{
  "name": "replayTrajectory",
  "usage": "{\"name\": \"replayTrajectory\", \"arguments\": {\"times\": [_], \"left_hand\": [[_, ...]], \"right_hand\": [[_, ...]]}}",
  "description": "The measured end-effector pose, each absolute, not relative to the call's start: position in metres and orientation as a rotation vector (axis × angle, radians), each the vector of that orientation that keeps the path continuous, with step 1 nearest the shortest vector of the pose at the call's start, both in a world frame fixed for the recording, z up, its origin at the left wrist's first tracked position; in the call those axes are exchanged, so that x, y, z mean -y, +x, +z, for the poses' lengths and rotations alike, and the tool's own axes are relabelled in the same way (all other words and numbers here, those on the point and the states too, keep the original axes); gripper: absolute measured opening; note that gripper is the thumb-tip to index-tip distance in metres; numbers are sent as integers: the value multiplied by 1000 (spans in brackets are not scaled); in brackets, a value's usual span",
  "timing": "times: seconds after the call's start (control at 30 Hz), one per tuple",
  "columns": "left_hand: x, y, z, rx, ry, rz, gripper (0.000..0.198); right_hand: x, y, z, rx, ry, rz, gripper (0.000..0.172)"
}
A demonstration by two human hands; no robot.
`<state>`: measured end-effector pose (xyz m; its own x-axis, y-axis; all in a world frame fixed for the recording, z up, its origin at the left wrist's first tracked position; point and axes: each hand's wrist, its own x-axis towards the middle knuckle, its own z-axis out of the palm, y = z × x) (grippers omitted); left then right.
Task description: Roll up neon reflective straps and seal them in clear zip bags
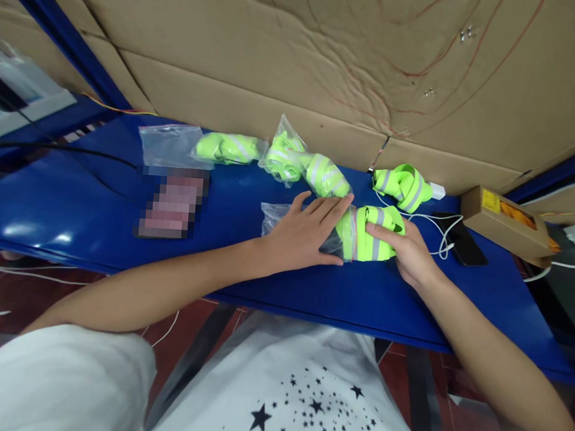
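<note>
A rolled neon yellow-green reflective strap (374, 246) with silver stripes lies in front of me, its left end inside the mouth of a clear zip bag (271, 218). My right hand (415, 252) grips the strap's right end, thumb on top and the other fingers mostly hidden behind it. Stretched out flat, my left hand (303, 233) rests on the bag and covers much of it. Just behind lie bagged neon rolls (326, 175), one of them close to my left fingertips. An unbagged reflective strap (404, 187) lies loosely coiled beyond my right hand.
On the blue table (235, 264) lie a flat clear bag (170, 143) and a pixelated flat object (173, 204) at left. To the right are a white cable (444, 243), a dark phone (465, 244) and a cardboard box (506, 224). A cardboard wall (258, 69) stands behind.
</note>
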<state>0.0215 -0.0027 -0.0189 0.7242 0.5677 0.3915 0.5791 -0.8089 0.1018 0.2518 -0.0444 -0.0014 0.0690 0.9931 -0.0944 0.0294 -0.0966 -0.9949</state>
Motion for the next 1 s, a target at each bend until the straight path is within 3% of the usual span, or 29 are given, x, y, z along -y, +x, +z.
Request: {"name": "replayTrajectory", "arguments": {"times": [0.27,0.53,0.87,1.0], "left_hand": [[9,22,-15,931,-2890,-594,111],[2,21,-17,1032,-2866,-657,112],[1,22,-12,1065,-2961,-1039,111],[0,21,-12,1091,-2935,-1070,101]], "right_hand": [[43,251,-1,1065,-1333,1286,47],[44,240,-10,1025,-1230,1044,48],[43,244,-5,961,-1103,1233,50],[48,241,-3,1044,-1131,1120,50]]}}
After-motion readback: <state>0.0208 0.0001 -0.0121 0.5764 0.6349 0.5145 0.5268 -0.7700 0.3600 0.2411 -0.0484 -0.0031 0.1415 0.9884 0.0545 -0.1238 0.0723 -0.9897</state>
